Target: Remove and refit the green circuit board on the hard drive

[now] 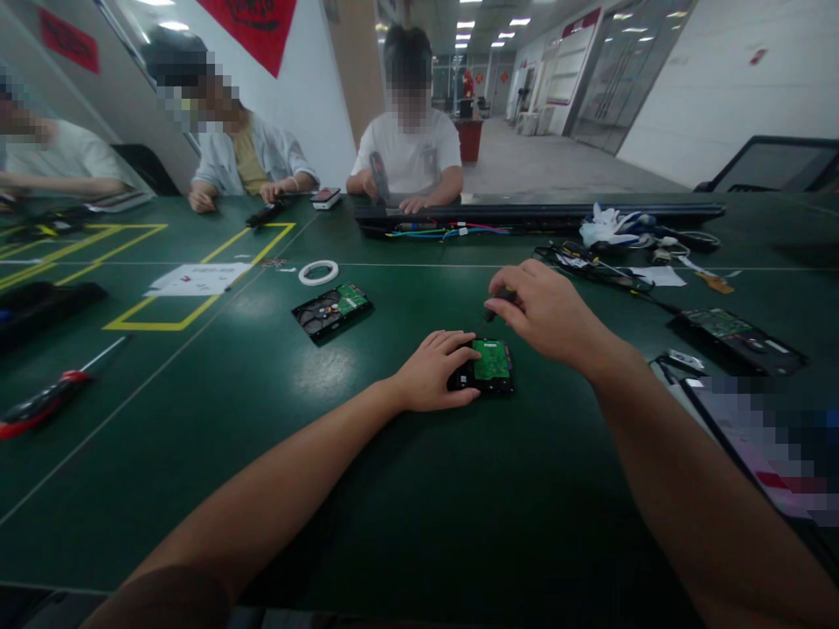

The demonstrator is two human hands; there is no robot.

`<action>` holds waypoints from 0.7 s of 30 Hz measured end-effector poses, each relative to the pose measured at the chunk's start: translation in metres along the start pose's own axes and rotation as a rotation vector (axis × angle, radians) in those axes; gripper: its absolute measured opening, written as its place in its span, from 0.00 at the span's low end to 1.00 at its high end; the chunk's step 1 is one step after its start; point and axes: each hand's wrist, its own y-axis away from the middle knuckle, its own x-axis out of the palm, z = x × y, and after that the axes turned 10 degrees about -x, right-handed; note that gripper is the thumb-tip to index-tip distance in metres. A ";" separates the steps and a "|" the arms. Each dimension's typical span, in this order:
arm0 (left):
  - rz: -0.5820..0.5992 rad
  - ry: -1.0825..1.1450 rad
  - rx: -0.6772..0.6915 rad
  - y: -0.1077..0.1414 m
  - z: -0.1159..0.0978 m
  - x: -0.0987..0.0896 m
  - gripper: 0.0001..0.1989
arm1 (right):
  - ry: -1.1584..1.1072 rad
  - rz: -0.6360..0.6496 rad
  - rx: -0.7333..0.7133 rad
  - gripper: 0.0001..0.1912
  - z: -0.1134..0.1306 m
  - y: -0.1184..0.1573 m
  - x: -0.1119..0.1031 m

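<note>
A hard drive (495, 362) lies flat on the green table with its green circuit board facing up. My left hand (436, 371) grips it from the left, the thumb along its near edge and the fingers over its far edge and top. Above the drive's far right corner, my right hand (534, 306) pinches a small dark screwdriver (490, 313), mostly hidden by the fingers. Its tip points down toward the far edge of the drive; whether it touches is unclear.
A second hard drive (332, 310) and a roll of white tape (318, 273) lie further left. At far left is a red-and-black screwdriver (49, 397). Another drive (738, 336), cables (590, 262) and a tablet-like screen (740, 445) lie right. Several people sit opposite behind a long black panel (537, 218).
</note>
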 end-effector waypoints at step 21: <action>0.003 0.003 -0.001 0.000 0.000 -0.001 0.30 | 0.013 -0.060 0.063 0.08 0.001 -0.002 0.006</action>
